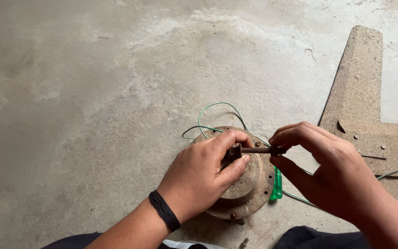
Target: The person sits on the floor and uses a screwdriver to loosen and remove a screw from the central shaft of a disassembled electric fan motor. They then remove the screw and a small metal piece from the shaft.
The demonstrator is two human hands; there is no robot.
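Lower centre of frame: left hand pinches the nut end of a rusty threaded bolt between thumb and forefinger, right hand pinches the other end, bolt held level just above the rusty round motor housing on the concrete floor. Judgement: hold one end fixed and turn the other, keeping the bolt straight so the corroded threads do not bind. Green wire loops behind the housing; green-handled tool lies beside it, rusty blade at right.

A rusty blade lies on the concrete floor, a green wire loops nearby, and a green screwdriver lies beside it.
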